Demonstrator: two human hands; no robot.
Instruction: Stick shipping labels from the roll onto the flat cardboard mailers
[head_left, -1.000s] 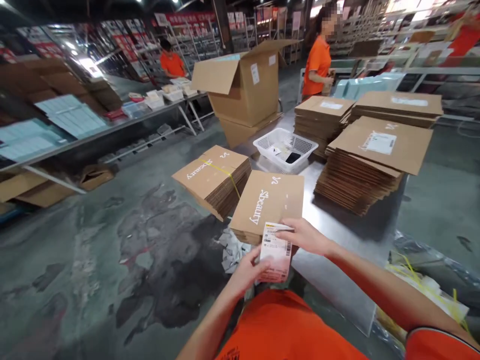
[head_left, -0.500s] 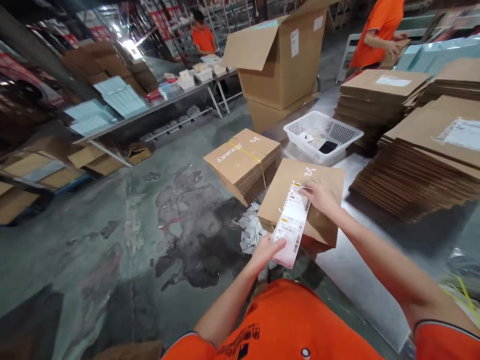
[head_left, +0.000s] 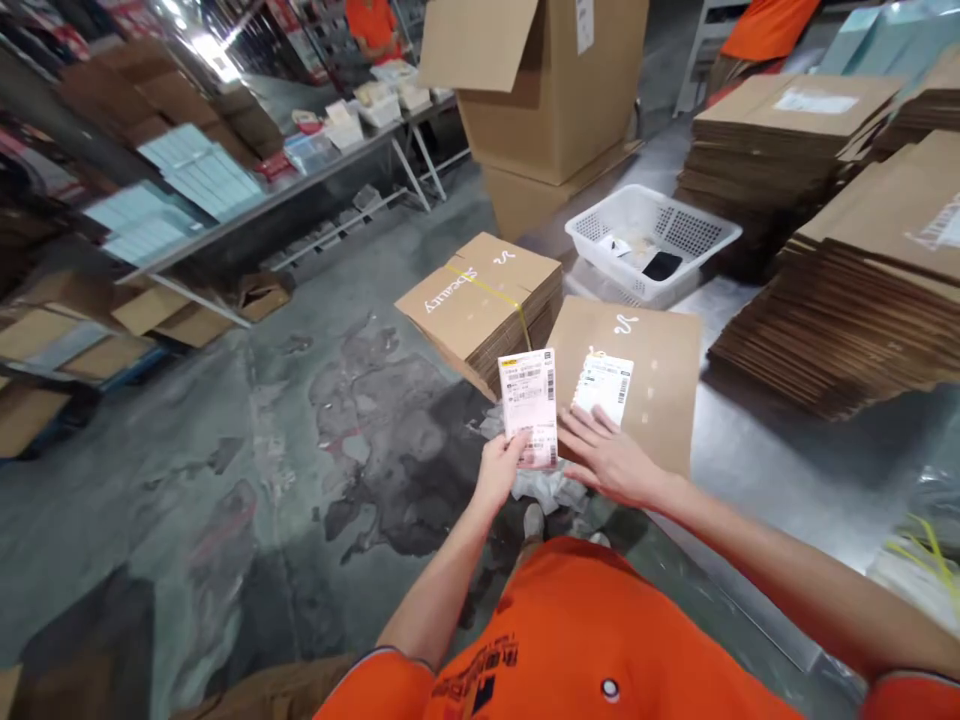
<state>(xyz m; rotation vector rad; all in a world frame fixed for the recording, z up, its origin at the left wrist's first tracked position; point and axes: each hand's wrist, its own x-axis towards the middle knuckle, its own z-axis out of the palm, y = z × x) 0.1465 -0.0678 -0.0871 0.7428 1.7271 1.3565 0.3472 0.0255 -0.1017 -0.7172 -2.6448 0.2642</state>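
My left hand (head_left: 501, 467) grips a stack of white shipping labels (head_left: 529, 404) by its lower edge and holds it upright near the table's front edge. A single white label (head_left: 604, 386) lies stuck flat on the top brown flattened carton (head_left: 660, 372) of a low stack. My right hand (head_left: 609, 461) rests open on that carton, fingers spread, fingertips just below the stuck label.
A strapped bundle of flat cartons (head_left: 480, 300) lies to the left. A white plastic basket (head_left: 651, 240) sits behind, with tall carton stacks (head_left: 855, 300) to the right. A big open box (head_left: 555, 90) stands beyond. Discarded label backings (head_left: 547, 490) litter the floor. A person in orange (head_left: 772, 25) stands far back.
My right hand peeled one label off the stack, laid it on the top carton and slid back toward me. The left hand raised the label stack upright.
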